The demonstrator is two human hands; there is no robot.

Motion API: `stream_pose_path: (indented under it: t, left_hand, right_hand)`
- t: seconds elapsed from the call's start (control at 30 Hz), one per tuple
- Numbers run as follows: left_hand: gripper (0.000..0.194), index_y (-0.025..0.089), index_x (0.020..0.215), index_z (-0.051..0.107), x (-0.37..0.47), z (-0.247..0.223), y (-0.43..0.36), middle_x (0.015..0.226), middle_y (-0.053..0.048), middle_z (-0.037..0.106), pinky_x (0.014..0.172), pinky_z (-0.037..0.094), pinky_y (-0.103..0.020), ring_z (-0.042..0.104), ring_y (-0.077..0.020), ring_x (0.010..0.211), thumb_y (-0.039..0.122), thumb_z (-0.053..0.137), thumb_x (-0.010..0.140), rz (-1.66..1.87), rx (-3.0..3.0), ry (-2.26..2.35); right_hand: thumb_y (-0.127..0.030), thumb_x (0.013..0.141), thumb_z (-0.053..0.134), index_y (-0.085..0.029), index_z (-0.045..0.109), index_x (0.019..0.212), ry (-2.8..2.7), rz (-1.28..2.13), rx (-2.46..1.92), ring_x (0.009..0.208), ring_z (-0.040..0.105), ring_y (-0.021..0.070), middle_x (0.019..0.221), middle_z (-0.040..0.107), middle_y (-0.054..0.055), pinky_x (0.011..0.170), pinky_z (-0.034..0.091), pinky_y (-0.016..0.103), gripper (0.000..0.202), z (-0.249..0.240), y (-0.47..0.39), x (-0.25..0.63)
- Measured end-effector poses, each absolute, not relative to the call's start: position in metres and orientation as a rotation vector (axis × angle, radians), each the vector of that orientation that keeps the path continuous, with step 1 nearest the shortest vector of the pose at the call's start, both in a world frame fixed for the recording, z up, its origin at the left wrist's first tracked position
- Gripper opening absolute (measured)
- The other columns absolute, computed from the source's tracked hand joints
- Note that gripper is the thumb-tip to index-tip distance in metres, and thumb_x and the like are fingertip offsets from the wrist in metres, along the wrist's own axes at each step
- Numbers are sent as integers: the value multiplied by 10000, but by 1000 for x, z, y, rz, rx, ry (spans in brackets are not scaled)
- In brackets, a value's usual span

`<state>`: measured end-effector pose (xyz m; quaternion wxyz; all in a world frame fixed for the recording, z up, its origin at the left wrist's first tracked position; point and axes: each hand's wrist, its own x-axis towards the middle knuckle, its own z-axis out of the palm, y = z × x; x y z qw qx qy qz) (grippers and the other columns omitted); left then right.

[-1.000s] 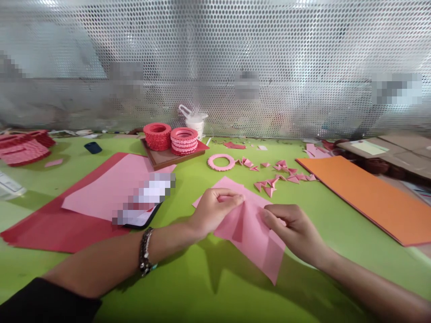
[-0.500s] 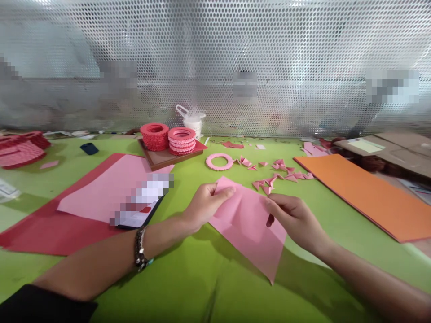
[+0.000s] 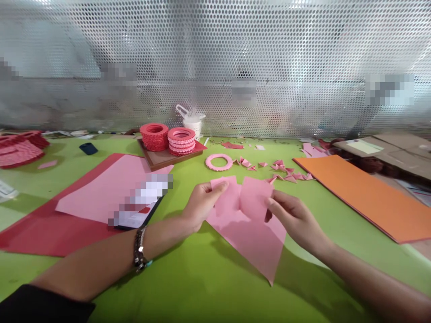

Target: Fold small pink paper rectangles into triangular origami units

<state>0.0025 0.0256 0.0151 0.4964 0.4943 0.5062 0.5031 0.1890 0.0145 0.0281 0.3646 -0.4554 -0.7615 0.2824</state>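
A small pink paper is held up between my two hands, with a split running down from its top edge. Its left part (image 3: 226, 197) is pinched in my left hand (image 3: 204, 202), thumb on top. Fingers closed, my right hand (image 3: 291, 215) grips the edge of its right part (image 3: 256, 197). Beneath lies a larger pink sheet (image 3: 249, 240), one corner pointing toward me. Just beyond my hands are a pink scalloped paper ring (image 3: 219, 162) and several small folded pink pieces (image 3: 289, 171).
Red and pink ring stacks (image 3: 154, 137) stand on a brown tray (image 3: 164, 158). At left are red paper (image 3: 37, 229), a pink sheet (image 3: 97, 193) and a phone (image 3: 138, 215). Orange sheets (image 3: 367, 195) and cardboard (image 3: 393, 150) lie right. A perforated metal panel (image 3: 215, 54) rises behind.
The top of the small pink paper has parted into two pieces, with a gap now between them. My right hand has shifted very slightly; my left hand is nearly where it was.
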Motion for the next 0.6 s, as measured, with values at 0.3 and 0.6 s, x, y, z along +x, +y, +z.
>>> stream_pose_path:
  t: [0.3, 0.6]
  left_hand:
    - [444, 186, 507, 315, 6, 11, 23, 495, 78, 212, 399, 270, -191, 249, -62, 436, 519, 564, 664, 1118, 1309, 1237]
    - [431, 193, 506, 311, 1, 16, 24, 486, 61, 242, 439, 290, -215, 309, -85, 438, 521, 423, 761, 1079, 1513, 1326]
  right_hand:
    - [-419, 839, 382, -174, 393, 511, -1927, 730, -1206, 453, 406, 88, 485, 408, -22, 443, 333, 205, 410, 30, 16, 189]
    - [-443, 816, 443, -165, 448, 498, -1755, 891, -1206, 488, 452, 93, 497, 461, -12, 520, 378, 224, 423, 29, 26, 199]
